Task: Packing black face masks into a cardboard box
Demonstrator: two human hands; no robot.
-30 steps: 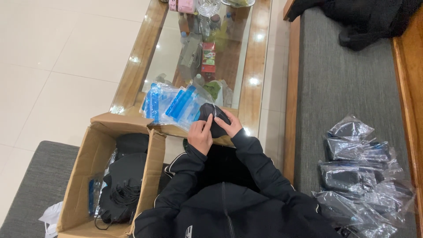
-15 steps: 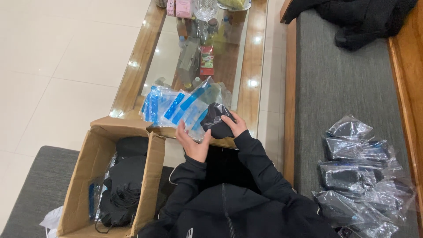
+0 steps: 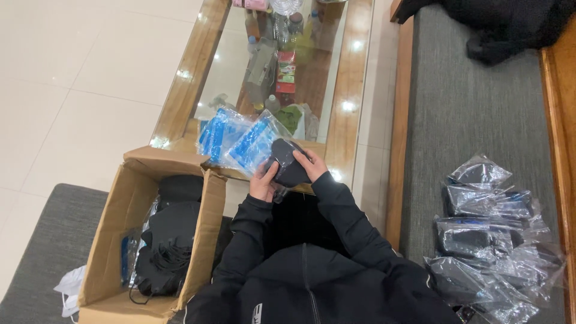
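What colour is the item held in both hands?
Black item, partly inside a clear blue-printed bag; head view.

Black item (image 3: 289,163), held against clear bag with blue print (image 3: 252,144). Sleeves and jacket (image 3: 312,282): black. Cardboard box (image 3: 114,240): brown, black contents noted inside. Table frame (image 3: 186,90): glossy brown wood around glass. Floor (image 3: 78,66): off-white tiles. Sofa cushion (image 3: 474,114): grey. Packed bags (image 3: 486,240) on it: clear, dark contents, faint blue strip.

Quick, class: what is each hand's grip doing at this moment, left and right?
Left hand: closed on the clear plastic bag, at its near edge.
Right hand: closed on the dark folded item, at the bag's mouth.
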